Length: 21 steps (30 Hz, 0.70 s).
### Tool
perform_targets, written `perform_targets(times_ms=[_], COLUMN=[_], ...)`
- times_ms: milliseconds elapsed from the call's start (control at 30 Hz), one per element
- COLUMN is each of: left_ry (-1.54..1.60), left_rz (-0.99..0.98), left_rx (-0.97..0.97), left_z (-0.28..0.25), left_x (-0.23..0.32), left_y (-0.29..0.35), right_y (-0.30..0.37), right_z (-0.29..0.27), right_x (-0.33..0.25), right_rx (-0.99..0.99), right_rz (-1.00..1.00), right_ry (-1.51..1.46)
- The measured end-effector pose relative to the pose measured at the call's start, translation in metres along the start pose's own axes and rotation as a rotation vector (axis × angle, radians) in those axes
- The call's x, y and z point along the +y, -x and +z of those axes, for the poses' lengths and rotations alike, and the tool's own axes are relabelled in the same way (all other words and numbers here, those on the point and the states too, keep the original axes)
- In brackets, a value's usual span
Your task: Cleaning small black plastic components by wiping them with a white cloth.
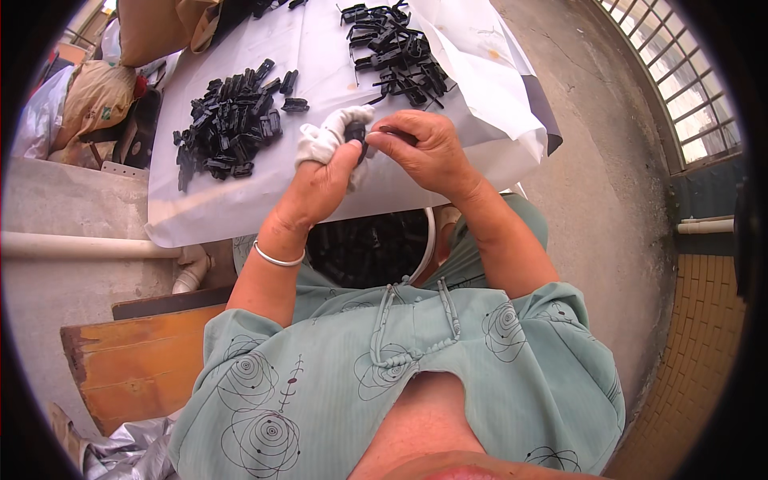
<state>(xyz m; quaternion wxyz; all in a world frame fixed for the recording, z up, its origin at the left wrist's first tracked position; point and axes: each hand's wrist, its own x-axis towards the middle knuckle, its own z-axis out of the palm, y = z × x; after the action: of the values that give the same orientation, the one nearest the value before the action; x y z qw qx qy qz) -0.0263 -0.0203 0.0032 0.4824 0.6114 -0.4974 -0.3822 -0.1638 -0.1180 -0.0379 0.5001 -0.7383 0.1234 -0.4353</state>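
A small black clip [358,138] is pinched between the 2 hands just above the near edge of the desk [240,210]. The left hand [320,180] has its grip pressed together on the clip, with a white cloth [330,132] wrapped over its fingers. The right hand [424,148] has its grip closed on the clip's other end, thumb and fingers meeting the left grip.

Beyond and to the left of the grips, 1 pile of black clips [228,124] is spread on the white sheet; a second pile [396,52] lies beyond and slightly right. A bare strip of sheet is left between the 2 piles, straight ahead of the grips.

Below the grips, under the desk's near edge, a white-rimmed bucket [430,240] is seen holding dark pieces. To the right of the grips the sheet's edge hangs off the desk, and open concrete floor [600,184] is found past it. A wooden board [136,360] lies lower left.
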Motion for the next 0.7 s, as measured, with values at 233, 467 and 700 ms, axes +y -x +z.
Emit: perform_targets(times_ms=[233,467,700], left_ry=[0.158,-0.102,-0.309], left_rz=[0.030,0.094,0.251], left_rx=[-0.081,-0.014,0.062], left_z=[0.003,0.008,0.003], left_x=[-0.003,-0.001,-0.009], left_y=[0.000,-0.004,-0.001], right_y=[-0.002,0.000,-0.001], right_z=[0.002,0.008,0.019], right_x=[-0.006,0.000,0.003], right_rx=[-0.064,-0.154,-0.147], right_rz=[0.141,0.135,0.180], right_ry=[-0.034,0.011,-0.086])
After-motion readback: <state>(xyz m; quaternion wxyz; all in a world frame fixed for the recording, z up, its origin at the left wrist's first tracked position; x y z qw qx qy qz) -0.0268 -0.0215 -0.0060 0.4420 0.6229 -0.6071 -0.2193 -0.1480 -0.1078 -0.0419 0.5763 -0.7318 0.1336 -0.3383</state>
